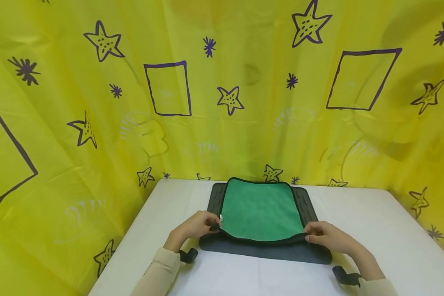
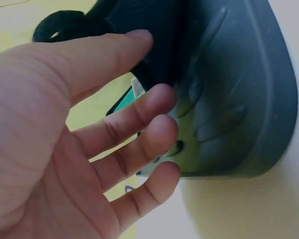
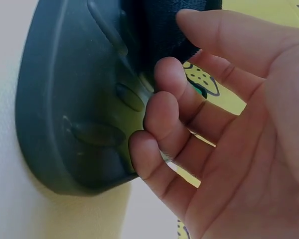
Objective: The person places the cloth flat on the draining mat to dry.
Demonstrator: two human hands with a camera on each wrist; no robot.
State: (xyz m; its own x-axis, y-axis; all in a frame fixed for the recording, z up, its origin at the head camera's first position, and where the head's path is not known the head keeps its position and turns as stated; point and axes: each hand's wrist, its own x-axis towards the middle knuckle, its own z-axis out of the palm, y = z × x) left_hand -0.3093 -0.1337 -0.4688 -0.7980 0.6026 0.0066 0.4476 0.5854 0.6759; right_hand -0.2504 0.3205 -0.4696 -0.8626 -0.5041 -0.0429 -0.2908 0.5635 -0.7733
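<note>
A green cloth (image 1: 260, 209) with a black edging lies over a dark grey ridged mat (image 1: 266, 250). My left hand (image 1: 201, 224) pinches the cloth's near left corner, where a black loop (image 2: 60, 25) sticks out. A small white tag (image 2: 137, 87) shows on its left side. By the near right corner, my right hand (image 1: 327, 236) grips the black edging between thumb and forefinger. Between the hands the near edge sags slightly, raised off the mat. Both wrist views show the dark underside (image 3: 162, 35) of the cloth, with the other fingers loosely bent beside the mat.
The mat rests on a white table (image 1: 359, 213). Behind and to the sides hangs a yellow curtain (image 1: 259, 135) with purple stars and squares. A black wrist mount (image 1: 188, 255) is on the left wrist, another (image 1: 345, 276) on the right.
</note>
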